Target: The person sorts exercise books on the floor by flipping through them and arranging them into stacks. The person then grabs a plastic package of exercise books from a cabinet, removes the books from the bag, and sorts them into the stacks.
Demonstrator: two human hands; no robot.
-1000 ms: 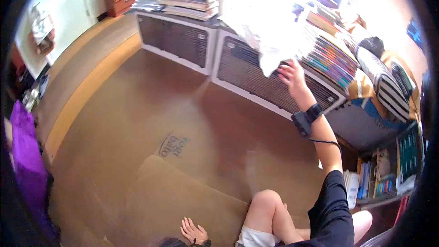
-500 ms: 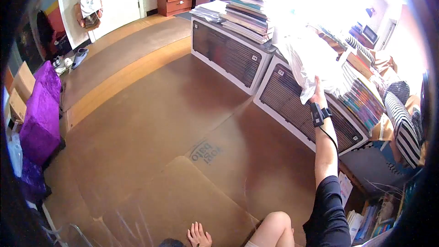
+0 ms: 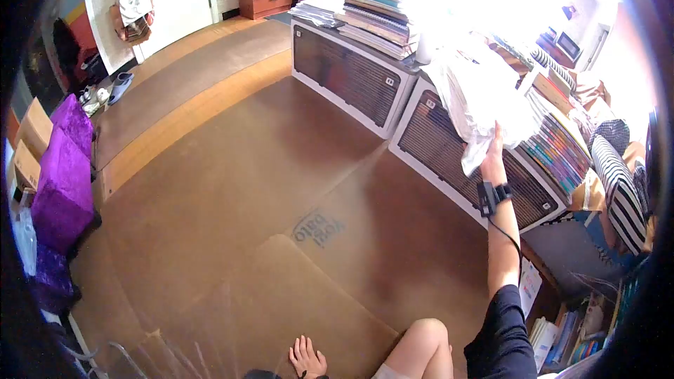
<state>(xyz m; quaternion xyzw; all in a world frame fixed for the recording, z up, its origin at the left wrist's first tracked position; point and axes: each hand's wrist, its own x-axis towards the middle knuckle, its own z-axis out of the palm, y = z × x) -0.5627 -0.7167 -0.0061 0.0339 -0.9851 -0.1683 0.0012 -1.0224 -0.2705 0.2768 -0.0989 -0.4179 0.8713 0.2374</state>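
My right hand point(image 3: 493, 156), with a black device strapped at the wrist, is closed around the lower end of a white cloth point(image 3: 456, 95). The cloth drapes down over the front edge of a low cabinet with a mesh front point(image 3: 439, 133), and its upper part fades into bright glare. To the right of the cloth stands a row of colourful books point(image 3: 558, 147). My left hand point(image 3: 307, 359) lies flat on the brown floor mat point(image 3: 210, 203) at the bottom, fingers spread, holding nothing.
Stacked books and papers point(image 3: 379, 17) stand on the left cabinet. Striped cushions point(image 3: 618, 193) lie at the right, above a shelf of books point(image 3: 562, 333). Purple furniture point(image 3: 63, 182) lines the left side. Bags point(image 3: 135, 7) hang by the door at the back.
My right hand has closed on the cloth's lower end, after showing spread fingers beside it. The view has turned, bringing in more of the left side. My left hand stays on the mat.
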